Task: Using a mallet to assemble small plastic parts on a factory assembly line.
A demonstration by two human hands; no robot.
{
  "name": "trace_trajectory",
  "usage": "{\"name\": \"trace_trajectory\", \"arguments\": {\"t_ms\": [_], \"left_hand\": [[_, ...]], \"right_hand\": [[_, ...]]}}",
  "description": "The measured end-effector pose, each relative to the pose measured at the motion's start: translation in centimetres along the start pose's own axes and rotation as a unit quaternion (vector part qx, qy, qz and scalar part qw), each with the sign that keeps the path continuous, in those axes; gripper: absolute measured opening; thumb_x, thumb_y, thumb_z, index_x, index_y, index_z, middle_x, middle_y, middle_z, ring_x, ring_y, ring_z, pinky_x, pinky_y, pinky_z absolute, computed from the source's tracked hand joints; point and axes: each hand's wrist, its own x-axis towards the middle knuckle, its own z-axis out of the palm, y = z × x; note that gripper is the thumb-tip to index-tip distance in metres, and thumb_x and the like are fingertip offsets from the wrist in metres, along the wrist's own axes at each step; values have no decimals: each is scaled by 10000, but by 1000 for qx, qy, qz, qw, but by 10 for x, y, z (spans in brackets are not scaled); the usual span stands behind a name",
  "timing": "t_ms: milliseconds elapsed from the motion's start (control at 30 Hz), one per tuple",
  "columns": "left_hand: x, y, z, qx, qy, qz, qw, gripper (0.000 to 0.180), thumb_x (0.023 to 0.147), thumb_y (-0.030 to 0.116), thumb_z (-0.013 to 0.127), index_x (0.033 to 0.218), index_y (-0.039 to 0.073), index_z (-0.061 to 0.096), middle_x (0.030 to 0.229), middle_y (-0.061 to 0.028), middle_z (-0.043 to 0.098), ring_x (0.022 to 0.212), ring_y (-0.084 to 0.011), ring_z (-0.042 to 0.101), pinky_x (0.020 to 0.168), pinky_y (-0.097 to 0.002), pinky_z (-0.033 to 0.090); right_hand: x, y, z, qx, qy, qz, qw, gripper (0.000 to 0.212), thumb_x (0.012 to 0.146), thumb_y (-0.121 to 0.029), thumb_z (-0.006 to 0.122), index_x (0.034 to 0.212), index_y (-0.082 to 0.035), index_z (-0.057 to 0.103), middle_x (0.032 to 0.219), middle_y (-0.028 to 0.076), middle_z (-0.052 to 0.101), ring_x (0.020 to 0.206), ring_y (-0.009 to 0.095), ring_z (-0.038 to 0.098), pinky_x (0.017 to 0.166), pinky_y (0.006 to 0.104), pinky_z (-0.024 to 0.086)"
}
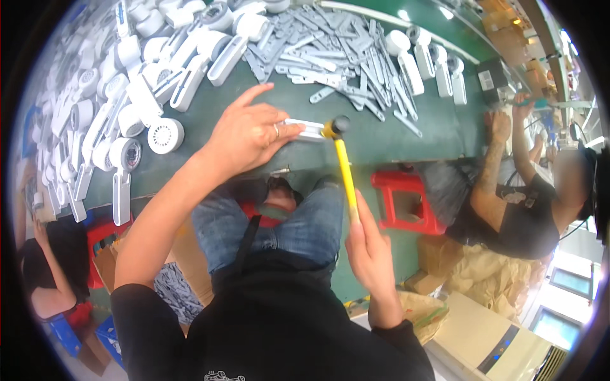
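Note:
My left hand (244, 134) pins down a long white plastic part (307, 129) near the front edge of the green-topped table (216, 117). Its thumb and some fingers press on the part's left end, one finger pointing away. In my right hand (368, 247) is a small mallet (346, 171) with a yellow handle and a dark, rounded head. The mallet head is over the right end of the white part; whether they touch I cannot tell. Just beyond lies a pile of flat grey plastic strips (343, 54).
White handheld units (159, 86) with round vented heads heap across the left. Several more white units (438, 73) stand at the far right. A red stool (406, 203) is right of my legs; a co-worker (515, 209) sits beyond. Another person (51, 267) is at left.

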Motion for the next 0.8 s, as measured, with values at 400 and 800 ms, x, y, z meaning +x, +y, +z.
{"name": "trace_trajectory", "arguments": {"t_ms": [400,800], "left_hand": [[29,9,-22,-21,-144,124,982,378,729,122,785,1102,159,835,1123,-47,735,1294,-291,575,1281,-473,339],[-59,24,-14,-9,76,-120,990,339,881,97,823,1217,84,773,1142,-124,775,989,-346,720,916,-435,585]], "right_hand": [[-2,10,-7,194,4,-40,980,580,1172,-361,417,1661,-53,364,606,-45,445,477,35,410,444,207,339],[6,-11,6,92,-15,-64,994,558,1172,-307,420,1665,-51,363,655,-43,452,532,34,396,493,223,334]]}}
